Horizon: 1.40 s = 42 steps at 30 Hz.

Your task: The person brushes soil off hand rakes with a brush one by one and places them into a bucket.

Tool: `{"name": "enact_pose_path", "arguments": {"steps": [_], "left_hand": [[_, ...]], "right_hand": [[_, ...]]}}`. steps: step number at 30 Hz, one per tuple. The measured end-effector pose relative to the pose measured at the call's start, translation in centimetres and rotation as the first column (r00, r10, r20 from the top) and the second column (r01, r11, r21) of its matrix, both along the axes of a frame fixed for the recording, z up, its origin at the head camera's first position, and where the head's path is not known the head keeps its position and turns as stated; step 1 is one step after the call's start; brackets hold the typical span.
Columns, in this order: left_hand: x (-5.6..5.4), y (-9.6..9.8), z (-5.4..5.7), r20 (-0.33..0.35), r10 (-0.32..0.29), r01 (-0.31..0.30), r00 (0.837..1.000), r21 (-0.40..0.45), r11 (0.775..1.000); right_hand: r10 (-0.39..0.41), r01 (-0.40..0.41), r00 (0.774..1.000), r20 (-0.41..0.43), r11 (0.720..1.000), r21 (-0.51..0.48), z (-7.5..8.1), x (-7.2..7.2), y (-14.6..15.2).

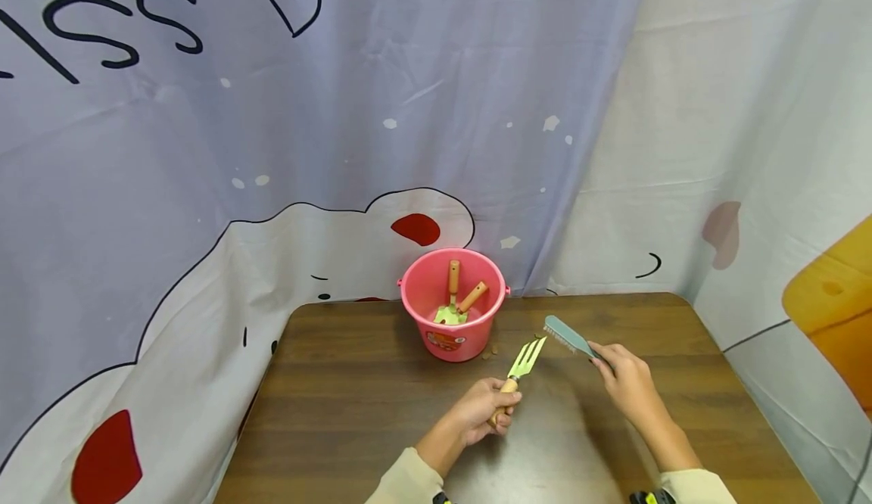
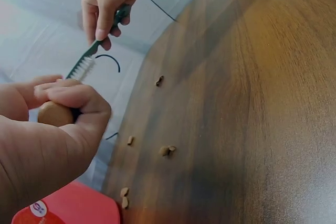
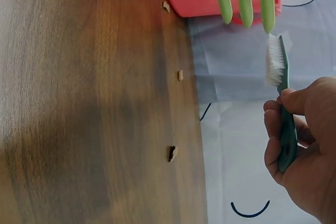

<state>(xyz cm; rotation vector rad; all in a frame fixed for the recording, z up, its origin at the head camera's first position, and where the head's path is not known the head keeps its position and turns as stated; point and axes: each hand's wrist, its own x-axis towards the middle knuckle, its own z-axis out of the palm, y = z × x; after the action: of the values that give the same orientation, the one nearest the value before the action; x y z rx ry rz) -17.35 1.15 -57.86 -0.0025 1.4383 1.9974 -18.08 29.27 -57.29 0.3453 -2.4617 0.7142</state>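
Observation:
My left hand [image 1: 477, 411] grips the wooden handle of a light-green hand fork [image 1: 524, 360], its tines pointing up and away. A brown bit sits on one tine in the right wrist view. My right hand [image 1: 628, 383] holds a teal brush [image 1: 568, 334] by its handle, fingers curled round it. The white bristles [image 3: 275, 59] face the fork, close to its tines; I cannot tell whether they touch. In the left wrist view, the left hand [image 2: 58, 135] hides most of the fork, leaving the wooden handle end [image 2: 55, 113] visible.
A pink bucket [image 1: 477, 341] stands at the table's back edge, holding green tools with wooden handles [image 1: 453, 277]. Several brown shell-like bits [image 2: 165, 150] lie scattered on the wooden table [image 1: 354, 383] near the bucket. A printed curtain [image 1: 327, 126] hangs behind.

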Motion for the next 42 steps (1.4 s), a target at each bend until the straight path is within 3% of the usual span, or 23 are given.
{"name": "enact_pose_path", "arguments": {"steps": [7,17,29,42], "left_hand": [[-0.2,-0.1,-0.3,0.026,0.026,-0.027,0.999,0.060,0.998],[-0.2,0.0,-0.2,0.017,0.045,-0.045,0.999,0.023,0.999],[0.2,0.2,0.0,-0.019,0.067,-0.065,0.998,0.062,0.996],[0.0,0.5,0.1,-0.021,0.078,-0.076,0.997,0.096,0.992]], "right_hand": [[0.024,-0.024,0.999,-0.030,1.000,-0.012,0.7,0.4,-0.6],[0.058,-0.057,0.997,-0.051,0.998,0.007,1.4,1.0,-1.4],[0.135,-0.135,0.990,-0.031,0.991,0.017,1.0,2.0,-2.8],[0.253,-0.247,0.963,-0.087,0.966,0.074,0.6,2.5,-4.1]]}}
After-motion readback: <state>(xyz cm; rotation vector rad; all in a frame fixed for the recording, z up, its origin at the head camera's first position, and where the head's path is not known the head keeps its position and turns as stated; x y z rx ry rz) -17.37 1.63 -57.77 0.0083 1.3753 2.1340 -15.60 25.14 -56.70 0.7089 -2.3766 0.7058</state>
